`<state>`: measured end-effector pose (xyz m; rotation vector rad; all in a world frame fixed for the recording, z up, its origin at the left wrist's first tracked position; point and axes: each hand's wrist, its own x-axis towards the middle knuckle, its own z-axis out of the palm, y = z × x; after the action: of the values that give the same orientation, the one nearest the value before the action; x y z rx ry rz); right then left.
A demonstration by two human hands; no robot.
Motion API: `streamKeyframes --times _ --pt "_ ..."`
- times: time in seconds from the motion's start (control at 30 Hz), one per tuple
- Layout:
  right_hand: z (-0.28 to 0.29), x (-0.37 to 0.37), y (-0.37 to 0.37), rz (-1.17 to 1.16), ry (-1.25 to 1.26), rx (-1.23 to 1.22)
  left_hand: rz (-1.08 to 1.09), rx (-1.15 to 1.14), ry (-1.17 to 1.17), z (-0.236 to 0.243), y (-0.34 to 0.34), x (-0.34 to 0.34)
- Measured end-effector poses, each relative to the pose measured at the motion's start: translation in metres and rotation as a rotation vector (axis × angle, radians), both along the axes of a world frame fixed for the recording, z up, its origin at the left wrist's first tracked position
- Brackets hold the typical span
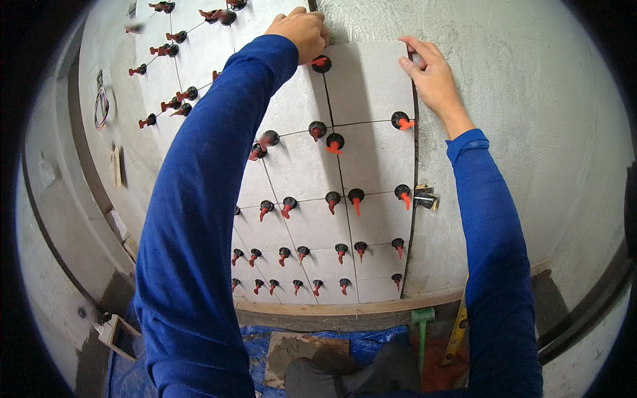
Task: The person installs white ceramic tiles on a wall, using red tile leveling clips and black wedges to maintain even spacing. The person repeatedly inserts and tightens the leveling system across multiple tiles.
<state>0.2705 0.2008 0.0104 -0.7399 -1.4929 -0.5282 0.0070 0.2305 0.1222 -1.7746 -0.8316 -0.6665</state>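
A pale wall tile (375,83) sits at the top right of a tiled wall section. My right hand (434,78) is at its upper right corner, thumb and fingers against the edge. Near its upper left corner, my left hand (300,34) is closed with curled fingers at the joint; what they hold is hidden. Just below that hand, a black leveling clip with a red handle (321,64) stands in the joint. Another red-handled leveling clip (402,121) is at the tile's lower right corner. Several more such clips line the joints on the left and below.
Bare grey plaster (524,126) lies right of the tiles, with an electrical box (426,198) beside their edge. Below are a wooden ledge (305,320), a blue sheet (388,335), a green mallet (423,318) and a yellow spirit level (458,328). Coiled wires (101,109) hang at left.
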Motion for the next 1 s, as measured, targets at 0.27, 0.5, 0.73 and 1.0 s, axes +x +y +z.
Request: streamKeyframes --times 0.27,0.5,0.73,1.0 --pt "0.001 0.003 -0.003 -0.022 -0.037 0.017 0.018 -0.072 0.042 -0.001 -0.016 -0.005" --pt "-0.002 0.004 -0.008 0.014 -0.058 0.022 -0.027 -0.129 0.028 0.0 -0.018 -0.005" --pt "-0.005 0.002 -0.008 0.044 -0.011 0.02 -0.072 -0.101 0.062 0.001 -0.014 -0.01" --pt "-0.054 -0.009 -0.014 0.051 0.314 0.037 -0.109 -0.149 0.058 0.003 -0.014 -0.012"
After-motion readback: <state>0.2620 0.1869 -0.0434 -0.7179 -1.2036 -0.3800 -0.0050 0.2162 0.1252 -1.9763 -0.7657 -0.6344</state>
